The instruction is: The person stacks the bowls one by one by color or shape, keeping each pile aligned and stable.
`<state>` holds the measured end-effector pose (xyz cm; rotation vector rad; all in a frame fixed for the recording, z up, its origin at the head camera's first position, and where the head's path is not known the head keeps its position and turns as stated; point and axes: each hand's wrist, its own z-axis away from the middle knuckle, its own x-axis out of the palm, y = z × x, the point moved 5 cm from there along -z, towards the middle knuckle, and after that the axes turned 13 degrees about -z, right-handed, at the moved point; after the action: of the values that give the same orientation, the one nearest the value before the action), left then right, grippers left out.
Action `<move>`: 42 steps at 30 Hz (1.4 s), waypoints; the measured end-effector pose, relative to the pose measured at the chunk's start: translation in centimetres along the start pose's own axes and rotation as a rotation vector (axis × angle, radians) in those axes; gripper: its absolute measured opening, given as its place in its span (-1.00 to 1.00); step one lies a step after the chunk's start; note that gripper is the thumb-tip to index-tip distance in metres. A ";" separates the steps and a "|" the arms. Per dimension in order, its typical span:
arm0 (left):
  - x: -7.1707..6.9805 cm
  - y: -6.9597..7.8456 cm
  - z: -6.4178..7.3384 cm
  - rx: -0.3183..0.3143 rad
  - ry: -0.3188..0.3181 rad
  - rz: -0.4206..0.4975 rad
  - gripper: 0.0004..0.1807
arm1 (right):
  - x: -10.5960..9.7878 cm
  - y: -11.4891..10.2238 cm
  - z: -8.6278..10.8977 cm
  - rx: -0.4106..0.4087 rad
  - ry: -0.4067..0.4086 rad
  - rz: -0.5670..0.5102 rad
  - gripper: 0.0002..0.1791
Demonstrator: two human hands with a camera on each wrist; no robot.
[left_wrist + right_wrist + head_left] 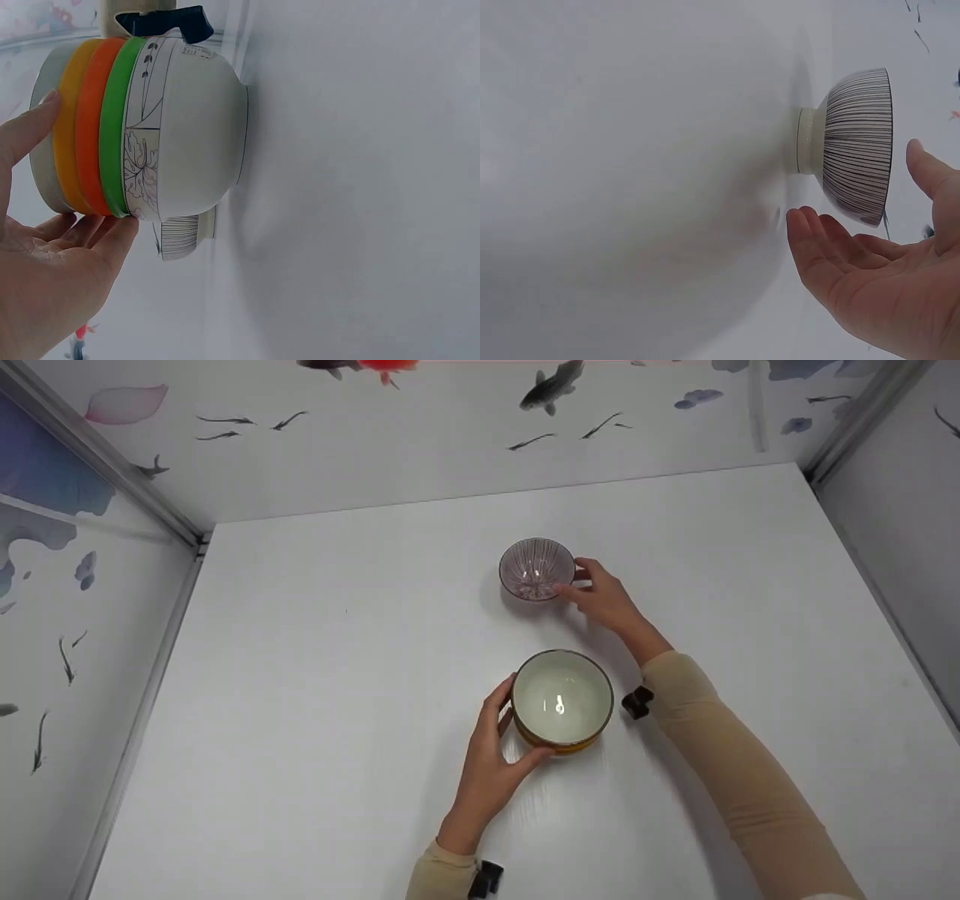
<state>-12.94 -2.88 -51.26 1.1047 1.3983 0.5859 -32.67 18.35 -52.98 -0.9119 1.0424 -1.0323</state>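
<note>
My left hand (pixel 491 769) grips a stack of nested bowls (pixel 562 697) from its left and near side. In the left wrist view, the bottom bowl (pixel 199 135) is white with a line-drawn leaf band; green, orange, yellow and pale rims rise above it. The thumb lies against the upper bowls, with the other fingers along the side. Farther back stands a small bowl (pixel 859 146) with fine dark vertical stripes and a pale foot. My right hand (pixel 604 596) is at its right side, fingers loosely spread; in the right wrist view the thumb is apart from the rim.
Both bowls and stack are over a white tabletop (pixel 300 697). White panels printed with fish and petals border it at the back (pixel 435 450), left (pixel 75 607) and right (pixel 900 510). Dark devices are strapped at the left wrist (pixel 486 879) and right wrist (pixel 637 703).
</note>
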 end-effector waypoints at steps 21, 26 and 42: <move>0.1 0.3 -0.1 -0.016 -0.014 0.007 0.03 | 0.9 -0.1 -0.2 0.092 0.111 -0.212 -0.35; 0.1 0.2 -0.1 -0.020 -0.014 0.011 0.02 | 1.0 -0.1 -0.2 0.120 0.144 -0.249 -0.38; 0.0 0.1 -0.1 -0.022 -0.022 0.018 0.09 | -0.3 -1.1 3.4 0.119 0.021 -0.354 -0.36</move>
<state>-12.96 -2.78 -51.15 1.1047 1.3610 0.5990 -29.69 18.65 -50.99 -1.0107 0.8430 -1.3854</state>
